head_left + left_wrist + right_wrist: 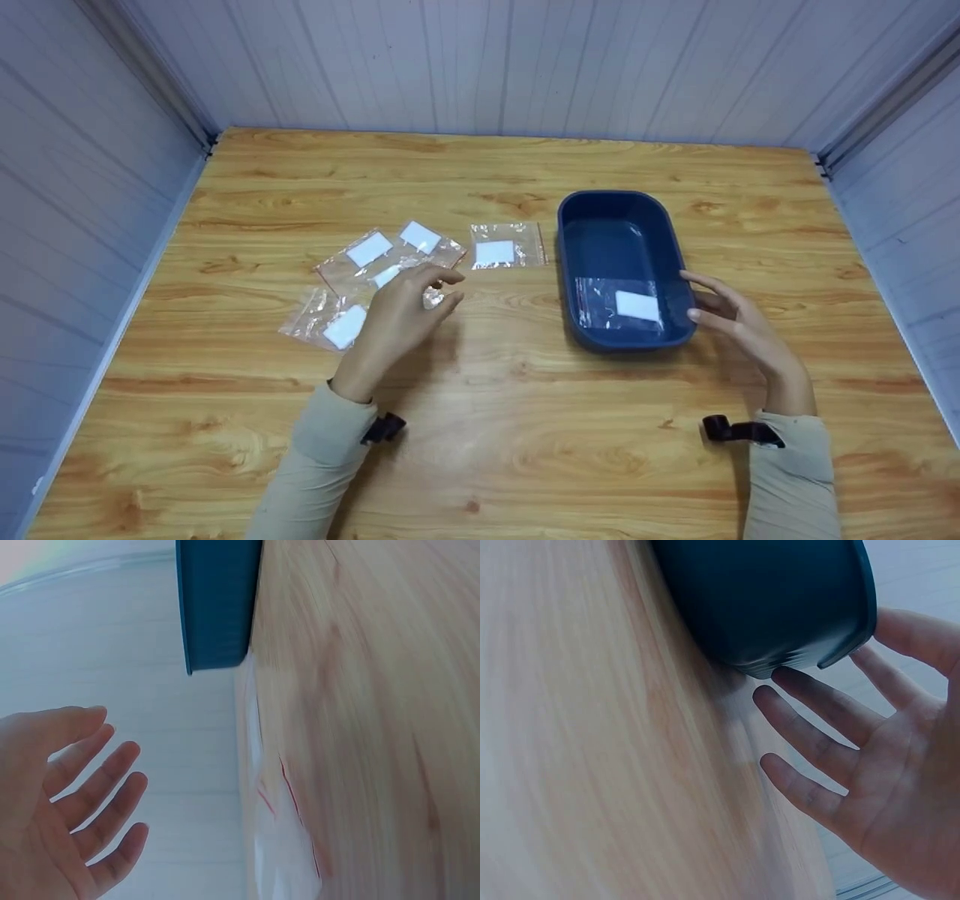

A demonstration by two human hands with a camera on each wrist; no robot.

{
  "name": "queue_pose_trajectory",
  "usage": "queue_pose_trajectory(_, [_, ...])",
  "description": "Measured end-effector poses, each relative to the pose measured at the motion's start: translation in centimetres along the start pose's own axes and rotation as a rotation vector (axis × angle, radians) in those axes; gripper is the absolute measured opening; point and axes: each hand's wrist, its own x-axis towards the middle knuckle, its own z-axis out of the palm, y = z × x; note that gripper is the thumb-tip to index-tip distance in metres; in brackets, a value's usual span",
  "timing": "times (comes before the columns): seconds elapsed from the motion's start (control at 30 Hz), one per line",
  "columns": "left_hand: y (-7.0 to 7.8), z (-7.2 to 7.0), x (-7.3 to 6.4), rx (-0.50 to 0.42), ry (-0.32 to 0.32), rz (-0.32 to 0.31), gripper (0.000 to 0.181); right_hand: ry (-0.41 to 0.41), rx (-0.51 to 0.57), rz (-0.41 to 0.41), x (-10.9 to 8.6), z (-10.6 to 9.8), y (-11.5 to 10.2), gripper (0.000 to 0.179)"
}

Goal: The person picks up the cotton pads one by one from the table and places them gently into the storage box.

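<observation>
A dark blue plastic bin [615, 259] stands on the table's right half, with one clear zip bag [596, 304] holding a white card at its near end. My right hand [739, 322] touches the bin's right side near the rim, its fingers spread and nearly straight. Left of the bin, my left hand [405, 307] hovers over several clear zip bags, thumb and fingers apart, nothing between them. Part of that group is hidden behind it, while one bag [345, 326] shows at its left. Another bag [510, 246] lies singly between the group and the bin.
The wood-grain table [517, 442] is bounded by pale panel walls [480, 67] at the back and both sides. A dark strap with a small camera sits on each wrist over the beige sleeves [322, 450].
</observation>
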Motion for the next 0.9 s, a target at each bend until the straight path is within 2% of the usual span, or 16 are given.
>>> queue_pose_trajectory(0.17, [-1.4, -1.2, -0.8, -0.009, -0.008, -0.047, 0.023, -0.006, -0.007, 0.006, 0.0, 0.0, -0.1, 0.055])
queue_pose_trajectory(0.3, [-2.5, -2.0, -1.3, 0.001, -0.016, -0.062, 0.023, -0.009, 0.006, 0.003, 0.0, 0.0, 0.0, 0.055])
queue_pose_trajectory(0.53, [-3.9, -3.5, -1.9, 0.028, -0.083, -0.083, 0.031, -0.007, 0.053, -0.049, 0.1, -0.1, 0.2, 0.053])
queue_pose_trajectory(0.9, [-5.9, -5.6, -3.2, 0.023, -0.193, -0.151, 0.037, -0.018, 0.037, -0.016, 0.1, -0.1, 0.3, 0.054])
